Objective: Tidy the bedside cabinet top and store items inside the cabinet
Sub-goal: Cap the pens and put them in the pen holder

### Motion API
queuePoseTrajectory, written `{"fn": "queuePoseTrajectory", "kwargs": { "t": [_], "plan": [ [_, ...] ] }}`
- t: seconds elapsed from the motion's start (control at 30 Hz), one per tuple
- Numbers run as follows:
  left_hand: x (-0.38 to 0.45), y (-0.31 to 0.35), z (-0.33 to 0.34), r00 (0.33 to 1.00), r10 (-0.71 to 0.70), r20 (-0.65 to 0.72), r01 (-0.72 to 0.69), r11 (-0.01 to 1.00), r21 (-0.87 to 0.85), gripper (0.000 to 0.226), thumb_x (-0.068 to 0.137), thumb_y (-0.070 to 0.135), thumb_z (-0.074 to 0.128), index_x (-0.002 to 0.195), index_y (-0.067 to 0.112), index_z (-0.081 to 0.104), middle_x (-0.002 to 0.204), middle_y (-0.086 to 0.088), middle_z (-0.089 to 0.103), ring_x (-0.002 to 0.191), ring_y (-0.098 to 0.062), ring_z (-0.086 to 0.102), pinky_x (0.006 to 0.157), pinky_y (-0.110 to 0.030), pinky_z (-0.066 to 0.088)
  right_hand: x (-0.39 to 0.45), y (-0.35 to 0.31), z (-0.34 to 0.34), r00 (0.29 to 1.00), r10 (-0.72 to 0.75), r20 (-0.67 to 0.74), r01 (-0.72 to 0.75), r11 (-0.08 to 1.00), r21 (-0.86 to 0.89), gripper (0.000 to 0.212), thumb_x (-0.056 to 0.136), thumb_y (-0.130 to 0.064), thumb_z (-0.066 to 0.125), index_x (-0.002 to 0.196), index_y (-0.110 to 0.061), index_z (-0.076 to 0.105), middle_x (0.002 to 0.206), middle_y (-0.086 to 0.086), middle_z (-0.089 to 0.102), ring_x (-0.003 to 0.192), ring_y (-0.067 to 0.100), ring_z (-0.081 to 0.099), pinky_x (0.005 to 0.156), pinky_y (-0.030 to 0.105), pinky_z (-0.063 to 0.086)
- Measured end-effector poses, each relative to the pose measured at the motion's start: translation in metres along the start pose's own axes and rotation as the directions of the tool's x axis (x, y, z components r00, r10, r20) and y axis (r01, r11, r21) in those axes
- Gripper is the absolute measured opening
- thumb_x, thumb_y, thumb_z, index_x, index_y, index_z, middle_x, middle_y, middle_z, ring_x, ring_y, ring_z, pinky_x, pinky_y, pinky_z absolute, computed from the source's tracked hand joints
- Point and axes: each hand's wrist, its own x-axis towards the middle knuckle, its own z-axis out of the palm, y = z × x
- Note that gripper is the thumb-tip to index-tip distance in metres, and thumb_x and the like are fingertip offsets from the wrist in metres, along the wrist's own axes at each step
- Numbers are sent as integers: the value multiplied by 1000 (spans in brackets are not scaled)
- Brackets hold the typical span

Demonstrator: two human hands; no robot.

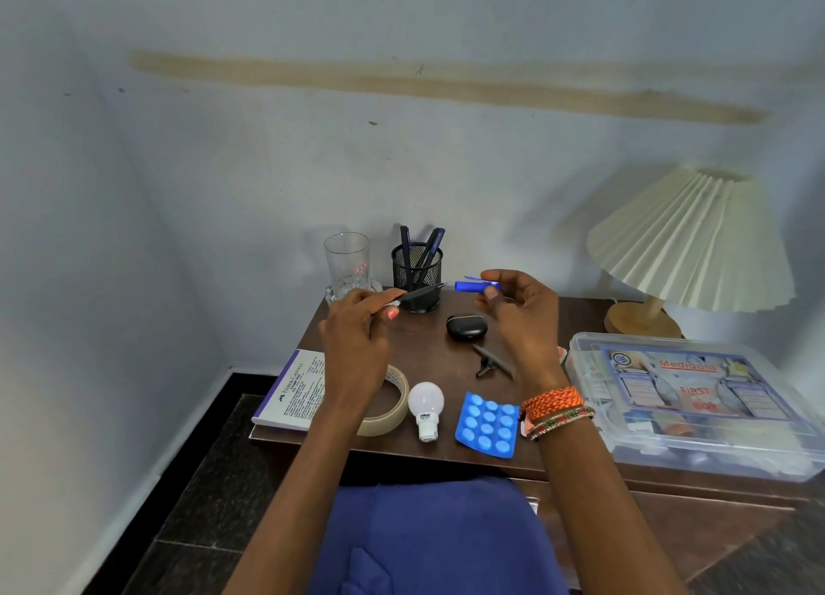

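We've got both hands up over the cabinet top. Our left hand pinches a dark pen btwn thumb & fingers, tip pointing right. Our right hand grips the blue pen cap w/ fingers curled round it, open end facing the pen tip; the two are near but apart. Behind them, a black mesh pen holder w/ pens stands beside an empty glass at the back edge. On the wood below our hands: black earbud case, a small dark clip, masking tape roll, white bulb lying down, blue pill strip. A stamp pad box overhangs the left edge. First aid box sits on the right, lamp behind it.
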Motion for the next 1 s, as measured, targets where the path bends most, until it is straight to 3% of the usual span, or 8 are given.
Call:
{"fn": "queuePoseTrajectory", "kwargs": {
  "t": [0.23,0.33,0.47,0.6,0.77,1.0],
  "plan": [
    [-2,1,0,1000,18,9,-18,1000,1,31,88,6,56,108,25,70,95,-1,64,90,-19,52,81,-45,45,-6,-3,0,995,21,102,-24,999,26,22,89,7,55,97,-10,66,89,5,68,72,6,66,66,11,53],
    [-3,3,2,999,44,19,-45,997,68,28,88,8,59,107,25,70,95,0,64,90,-21,53,81,-39,39,-7,-10,2,985,-13,170,16,1000,-18,21,90,5,54,102,-7,66,90,3,67,72,4,65,66,9,52],
    [-4,7,3,999,41,-5,-41,998,36,28,88,7,58,106,25,70,89,8,58,86,-16,49,80,-44,43,-6,-12,0,996,-56,64,58,998,-33,23,88,5,56,98,-12,68,84,-4,66,73,6,64,64,7,50],
    [-6,8,1,999,27,-17,-26,999,22,31,89,5,56,108,25,69,90,12,53,87,-12,46,83,-44,43,-5,-8,-8,998,-48,-51,48,999,-6,25,87,6,56,93,-16,66,86,0,67,77,14,65,65,9,51],
    [-7,7,6,999,46,-7,-46,999,-5,32,86,4,59,107,27,70,89,10,55,86,-17,52,80,-52,45,-5,-10,-7,998,-53,47,56,996,-73,26,88,5,56,92,-19,66,87,-4,67,81,15,68,69,11,53],
    [-9,9,6,998,66,2,-66,998,-19,31,85,10,55,107,27,69,88,10,57,85,-15,51,78,-53,45,-2,-16,-10,992,-62,109,77,987,-138,24,88,4,57,95,-17,67,89,-6,66,76,3,66,73,14,53]
  ]
}}
